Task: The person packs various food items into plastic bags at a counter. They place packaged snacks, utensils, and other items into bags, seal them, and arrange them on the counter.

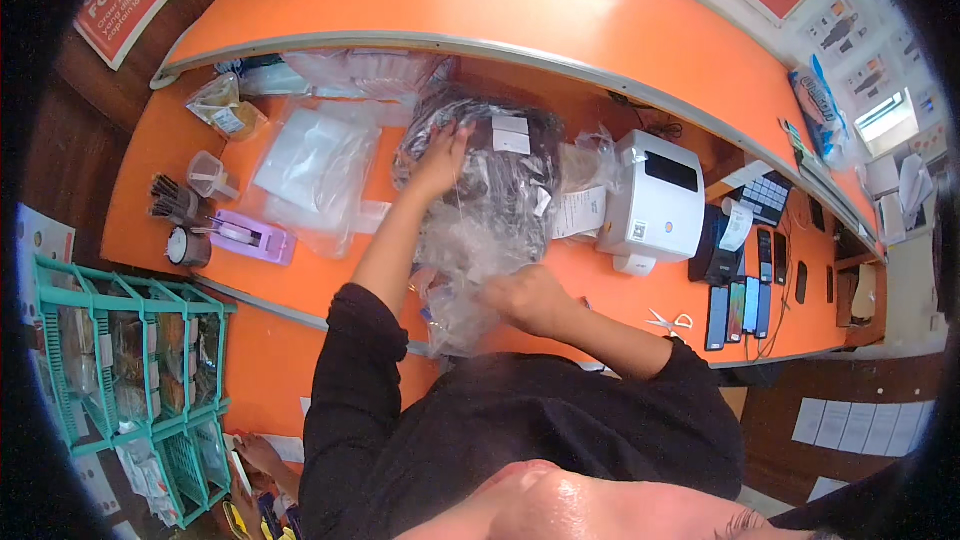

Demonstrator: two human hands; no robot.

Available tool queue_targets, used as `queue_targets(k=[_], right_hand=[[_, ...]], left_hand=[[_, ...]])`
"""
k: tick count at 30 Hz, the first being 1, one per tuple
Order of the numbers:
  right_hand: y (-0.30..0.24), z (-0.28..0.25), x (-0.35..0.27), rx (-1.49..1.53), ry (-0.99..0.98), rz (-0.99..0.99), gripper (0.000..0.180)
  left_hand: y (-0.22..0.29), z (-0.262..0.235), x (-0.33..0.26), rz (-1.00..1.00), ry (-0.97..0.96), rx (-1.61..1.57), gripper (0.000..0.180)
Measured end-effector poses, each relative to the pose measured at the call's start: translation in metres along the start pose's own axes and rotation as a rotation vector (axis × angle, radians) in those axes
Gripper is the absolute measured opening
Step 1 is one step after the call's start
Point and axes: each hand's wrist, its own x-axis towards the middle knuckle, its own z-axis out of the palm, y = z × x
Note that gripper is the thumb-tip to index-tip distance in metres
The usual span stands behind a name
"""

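Observation:
A dark bundle wrapped in clear bubble wrap, with white labels stuck on it, lies on the orange counter. My left hand rests flat on the bundle's far left side, fingers spread. My right hand is closed on the loose crumpled end of the bubble wrap at the near side. That end hangs over the counter's front edge.
A white label printer stands right of the bundle, with a paper slip beside it. Scissors and several phones lie further right. Clear bags, a purple tape dispenser and a green rack are at the left.

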Motion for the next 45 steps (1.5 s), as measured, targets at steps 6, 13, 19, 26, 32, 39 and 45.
queue_targets(k=[6, 13, 19, 26, 32, 39, 45], right_hand=[[0.023, -0.044, 0.01, 0.243, 0.445, 0.08, 0.044], [0.056, -0.02, 0.024, -0.237, 0.318, 0.101, 0.044], [0.093, -0.016, 0.029, -0.103, 0.378, 0.191, 0.028], [0.099, -0.042, 0.036, 0.361, 0.574, 0.498, 0.025], [0.053, -0.045, 0.029, 0.005, 0.747, -0.146, 0.028], [0.055, -0.037, 0.054, 0.025, -0.031, 0.06, 0.019], [0.061, -0.05, 0.071, -0.401, -0.166, 0.344, 0.043]], left_hand=[[0.022, -0.016, -0.044, 0.275, 0.179, -0.161, 0.054], [0.031, -0.036, -0.123, 0.503, -0.144, 0.495, 0.028], [0.024, -0.044, -0.128, 0.564, 0.002, 0.355, 0.021], [-0.001, -0.052, -0.132, 0.574, 0.008, -0.072, 0.019], [0.018, -0.025, -0.14, 0.429, 0.439, -0.146, 0.047], [0.007, -0.018, -0.133, 0.775, 0.425, -0.222, 0.056], [0.025, -0.018, -0.151, 0.511, 0.265, -0.245, 0.05]])
